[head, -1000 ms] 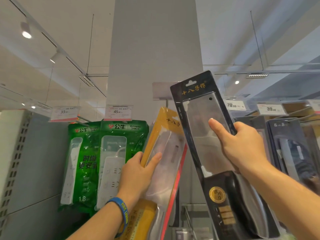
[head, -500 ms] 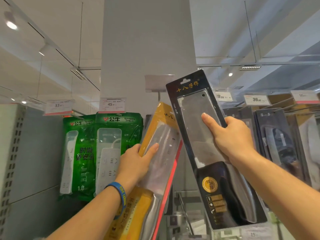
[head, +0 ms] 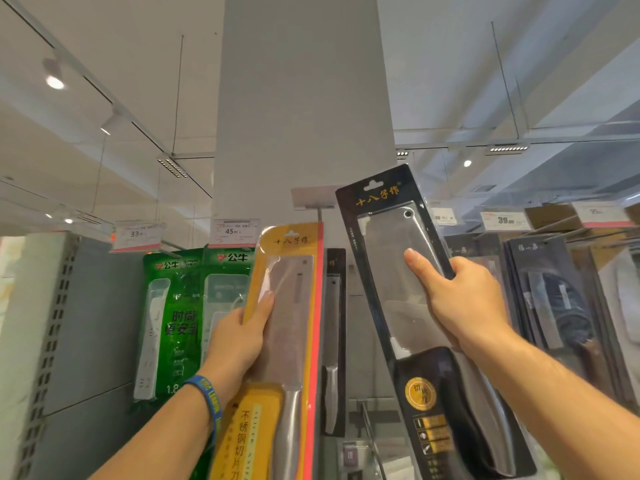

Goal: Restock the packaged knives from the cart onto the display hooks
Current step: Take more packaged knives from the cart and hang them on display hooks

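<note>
Left fingers: the thumb point(head: 266, 301) lies pressed flat on the clear front of the yellow knife pack point(head: 289, 306). The other fingers curl round its left edge and are hidden behind it, so the left hand point(head: 239, 341) pinches the pack at blade height.
Yellow knife pack: upright, in hand and not on a hook. Its hang hole is above the thumb, its handle end below the wrist, and a red stripe runs down the edge away from the fingers.
Left wrist: a blue wristband point(head: 207, 398) sits just below the hand.
Right fingers: the thumb point(head: 417, 263) presses on the window of the black knife pack point(head: 389, 271). The rest wrap round its right edge and are out of sight, so the right hand point(head: 462, 306) grips it over the blade.
Black knife pack: tilted, with its top leaning toward the left hand. The hang hole is above the thumb and the dark handle below the heel of the hand.
Between the hands: a slim dark knife pack point(head: 334, 341) hangs behind both held packs, below a blank label holder point(head: 313, 199).
Beyond the left fingers: green power-strip packs point(head: 176, 323) hang under price tags point(head: 233, 232).
Beyond the right fingers: dark knife packs point(head: 554, 306) hang on hooks.
Behind all: a grey pillar point(head: 301, 98).
</note>
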Demonstrator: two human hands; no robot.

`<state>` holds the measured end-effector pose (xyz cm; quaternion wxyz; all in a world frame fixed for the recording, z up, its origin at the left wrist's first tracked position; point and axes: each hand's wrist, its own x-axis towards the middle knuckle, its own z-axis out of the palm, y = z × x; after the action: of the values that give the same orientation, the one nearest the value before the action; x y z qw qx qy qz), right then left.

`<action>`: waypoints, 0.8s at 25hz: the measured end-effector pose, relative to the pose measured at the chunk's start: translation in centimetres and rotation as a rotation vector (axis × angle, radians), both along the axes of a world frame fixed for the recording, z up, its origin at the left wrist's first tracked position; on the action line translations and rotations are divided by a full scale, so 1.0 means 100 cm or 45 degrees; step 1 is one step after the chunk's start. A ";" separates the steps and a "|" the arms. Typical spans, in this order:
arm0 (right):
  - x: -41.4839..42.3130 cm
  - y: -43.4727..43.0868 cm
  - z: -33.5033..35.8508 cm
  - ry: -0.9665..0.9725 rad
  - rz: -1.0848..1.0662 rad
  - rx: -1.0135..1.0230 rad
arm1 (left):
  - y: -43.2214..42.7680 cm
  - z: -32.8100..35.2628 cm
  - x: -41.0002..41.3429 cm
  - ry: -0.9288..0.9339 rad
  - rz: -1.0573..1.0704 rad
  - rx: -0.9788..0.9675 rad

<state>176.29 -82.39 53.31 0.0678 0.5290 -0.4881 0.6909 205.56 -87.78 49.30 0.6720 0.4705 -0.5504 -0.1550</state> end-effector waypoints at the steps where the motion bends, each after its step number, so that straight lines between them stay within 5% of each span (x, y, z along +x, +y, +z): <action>1: 0.000 -0.002 -0.001 0.007 -0.006 0.014 | 0.003 0.000 0.003 0.021 -0.009 0.034; 12: 0.022 -0.004 -0.003 0.002 0.044 0.073 | 0.018 0.003 0.009 -0.056 0.046 0.007; 18: 0.017 -0.008 -0.003 0.005 0.029 0.081 | 0.013 -0.018 0.003 -0.583 0.372 -0.105; 20: 0.017 -0.013 -0.006 0.019 0.052 0.106 | 0.009 -0.043 0.001 -0.455 0.320 -0.065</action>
<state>178.04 -83.66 52.72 0.0351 0.5462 -0.5052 0.6672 205.69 -86.90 45.02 0.5896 0.5381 -0.6017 0.0299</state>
